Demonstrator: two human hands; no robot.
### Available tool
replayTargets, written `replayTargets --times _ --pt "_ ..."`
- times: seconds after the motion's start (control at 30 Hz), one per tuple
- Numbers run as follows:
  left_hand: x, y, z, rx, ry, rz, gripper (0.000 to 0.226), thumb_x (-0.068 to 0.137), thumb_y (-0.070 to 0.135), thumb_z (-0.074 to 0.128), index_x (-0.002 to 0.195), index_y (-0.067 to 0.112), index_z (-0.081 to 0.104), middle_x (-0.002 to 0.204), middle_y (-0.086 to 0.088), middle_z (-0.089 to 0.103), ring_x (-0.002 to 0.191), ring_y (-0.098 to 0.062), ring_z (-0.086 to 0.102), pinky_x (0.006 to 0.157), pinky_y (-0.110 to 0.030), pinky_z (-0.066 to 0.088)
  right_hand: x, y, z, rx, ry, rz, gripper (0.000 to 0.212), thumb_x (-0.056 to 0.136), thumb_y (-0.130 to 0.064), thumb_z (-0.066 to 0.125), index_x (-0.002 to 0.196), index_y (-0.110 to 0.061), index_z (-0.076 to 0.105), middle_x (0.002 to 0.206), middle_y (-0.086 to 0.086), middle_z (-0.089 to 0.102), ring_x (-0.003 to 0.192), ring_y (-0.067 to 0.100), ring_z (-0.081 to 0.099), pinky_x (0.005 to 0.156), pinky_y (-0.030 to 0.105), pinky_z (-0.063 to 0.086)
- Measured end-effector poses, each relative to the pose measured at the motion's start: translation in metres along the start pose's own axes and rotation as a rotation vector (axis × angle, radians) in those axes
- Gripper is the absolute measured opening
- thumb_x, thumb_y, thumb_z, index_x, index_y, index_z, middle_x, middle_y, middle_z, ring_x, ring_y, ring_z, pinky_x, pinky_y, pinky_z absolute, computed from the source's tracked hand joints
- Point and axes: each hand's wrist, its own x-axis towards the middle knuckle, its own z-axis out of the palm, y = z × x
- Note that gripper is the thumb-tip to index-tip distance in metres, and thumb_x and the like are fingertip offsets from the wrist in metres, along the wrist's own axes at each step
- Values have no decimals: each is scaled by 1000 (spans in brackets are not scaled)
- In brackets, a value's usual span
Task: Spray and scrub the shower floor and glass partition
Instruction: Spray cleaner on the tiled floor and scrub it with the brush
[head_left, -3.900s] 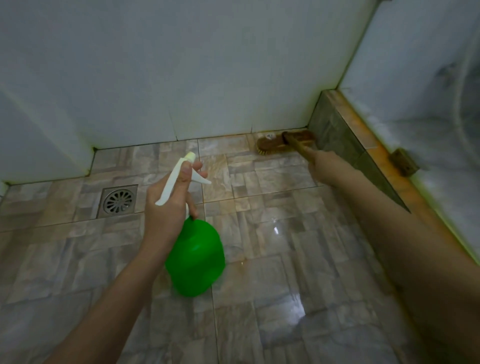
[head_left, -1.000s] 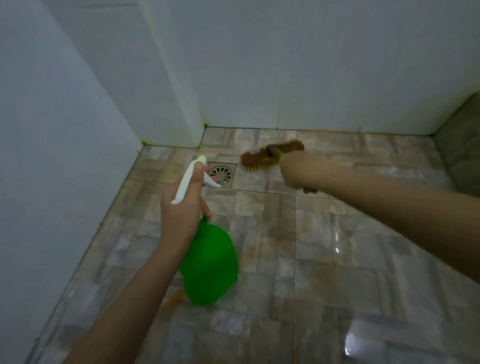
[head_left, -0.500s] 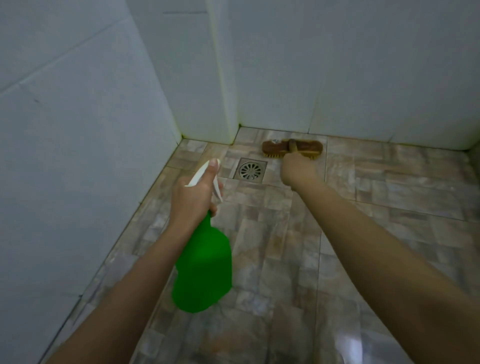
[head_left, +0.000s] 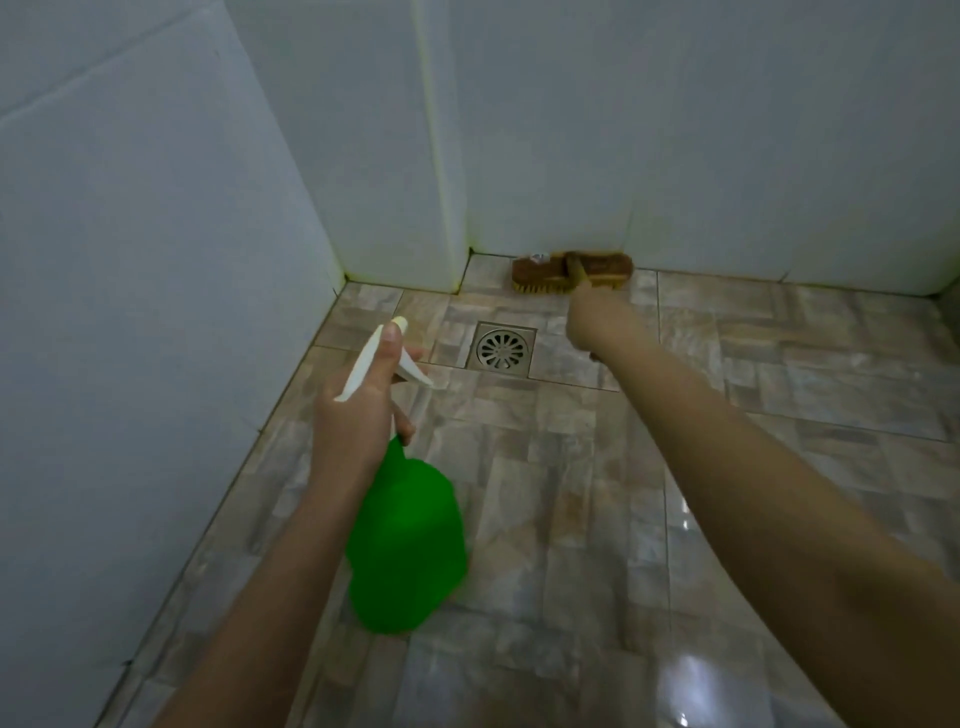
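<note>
Scrub brush (head_left: 571, 273): brown wooden block head with pale yellow bristles, on a short wooden handle.
- Location: on the beige stone-pattern tiled shower floor (head_left: 571, 519), at the foot of the white tiled back wall (head_left: 727, 130), its far edge touching or just short of the wall. It lies beyond the square metal floor drain (head_left: 503, 349) and slightly to the right of it.
- Relation to hand: just beyond the right hand (head_left: 597, 325); the handle runs back from the middle of the head into that fist.
- Orientation: the long axis of the head runs left to right, parallel to the back wall, bristles down on the tile. The handle points back toward the person.
- Right hand: fingers curled round the handle, back of the hand upward, arm stretched well forward and almost straight.

Spray bottle (head_left: 408, 540): green plastic body with a white trigger head (head_left: 374, 364).
- Held clear of the floor, near the white left wall (head_left: 130, 260), nozzle aimed away toward the far corner, body hanging toward the person.
- Left hand (head_left: 358, 415): wrapped round the neck, thumb laid along the top of the trigger head, forearm raised.
</note>
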Motion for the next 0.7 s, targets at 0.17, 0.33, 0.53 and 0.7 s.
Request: replayTargets --times 0.17,0.33,0.53,0.7 --pt "20 -9 -11 -49 30 -24 35 93 61 52 64 56 71 102 -27 72 37 -15 45 54 -33 43 -43 -20 26 -14 -27 -72 51 93 1 40 144 -3 35 140 13 45 82 26 62 69 36 53" --pt "31 -13 -20 -45 29 10 36 96 56 51 67 58 72 102 -31 69 37 -13 45 55 -33 42 4 -49 16 32 -5 -93 62 93 2 44 150 -6 21 158 10 20 101 29 62 77 37 53" --pt "40 -19 -45 -73 51 39 36 96 56 52 69 48 76 83 -20 71 36 -15 45 55 -32 43 -52 -64 26 -10 -32 -167 61 94 3 38 151 -8 20 149 11 36 63 18 47 55 31 42" --pt "44 -26 -68 -81 65 64 29 87 60 55 71 49 76 89 -13 76 61 -35 58 53 -31 43 -59 -97 44 -35 -29 -204 60 93 2 38 150 -5 21 146 13 40 74 23 60 57 32 44"
